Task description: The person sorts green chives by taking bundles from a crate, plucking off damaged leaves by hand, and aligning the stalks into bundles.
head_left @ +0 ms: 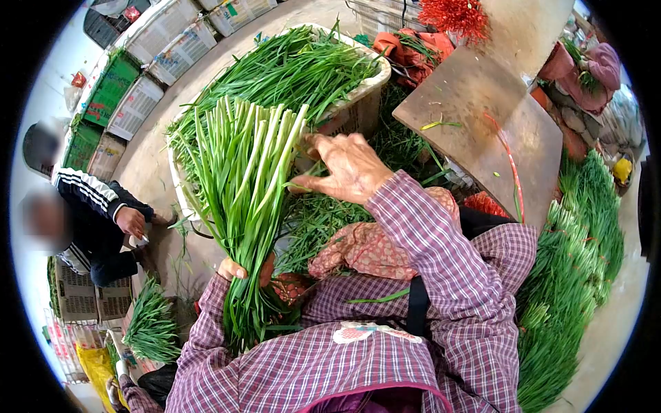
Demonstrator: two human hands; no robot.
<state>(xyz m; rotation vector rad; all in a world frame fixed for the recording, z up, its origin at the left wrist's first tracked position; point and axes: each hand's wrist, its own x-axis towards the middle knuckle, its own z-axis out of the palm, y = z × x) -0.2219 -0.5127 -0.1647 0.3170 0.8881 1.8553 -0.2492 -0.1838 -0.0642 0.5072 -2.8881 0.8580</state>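
My left hand (242,270) is wrapped around the leafy lower part of a thick bunch of garlic chives (253,182). The pale cut ends of the stalks point up and away from me, fanned slightly apart. To the right of the stalks is my right hand (348,168), thumb and fingers apart, fingertips close to the stalk ends. Whether they touch the outermost stalks I cannot tell. Behind the bunch, a white plastic basket (383,77) is heaped with loose garlic chives (296,65). Loose trimmings (320,224) lie below my right hand.
A brown board (468,96) to the right bears a red tie strip (511,165). Red ties (454,19) hang behind it. Tied chive bundles (564,296) line the right floor. At left sits a person (93,199); stacked crates (138,107) stand farther back. Another person (595,72) works at upper right.
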